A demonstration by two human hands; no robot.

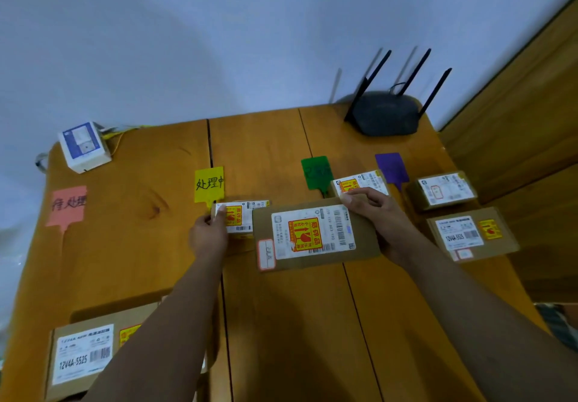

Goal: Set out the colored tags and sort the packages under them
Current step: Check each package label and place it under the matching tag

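Mid-table, left fingers pinch the small package, right fingers clamp the flat package by its corner.

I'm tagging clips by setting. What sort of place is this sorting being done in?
Probably a home or small office corner, not a warehouse: a wooden table against a plain wall, a black Wi-Fi router with antennas at its back edge, and wood panelling at the right.
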